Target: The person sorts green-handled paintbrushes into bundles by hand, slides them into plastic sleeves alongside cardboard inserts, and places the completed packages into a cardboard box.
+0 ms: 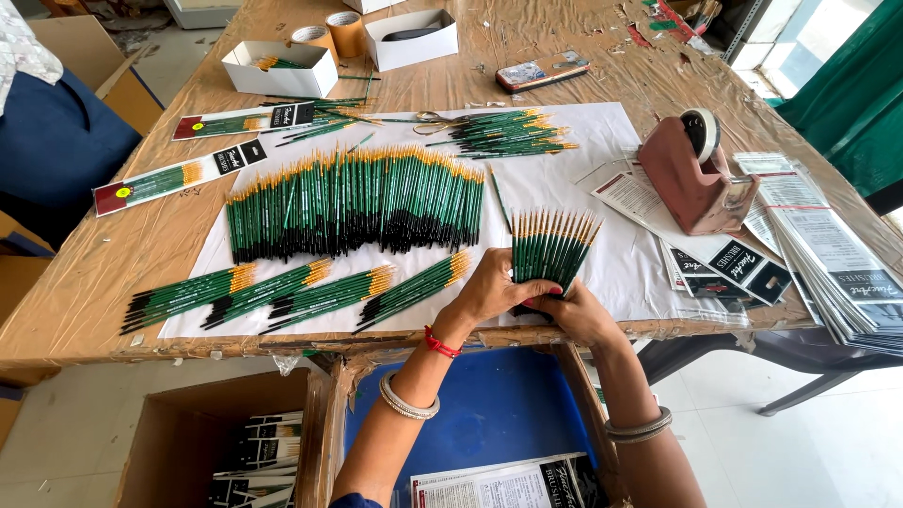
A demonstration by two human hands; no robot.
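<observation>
Two hands, left hand [489, 287] and right hand [578, 315], are clenched on a fanned brush bundle [550, 249] at the worktop [85, 282] edge, six o'clock, so handles align; a brush row [357, 202] lies at ten o'clock.

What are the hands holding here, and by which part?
Both the left hand and the right hand grip a fanned bunch of green paintbrushes at its lower, dark end; the yellow-banded ends point away.

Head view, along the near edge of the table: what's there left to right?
Four small brush bundles → left hand → fanned brush set held in both hands → right hand → tape dispenser → stack of printed sleeves.
</observation>
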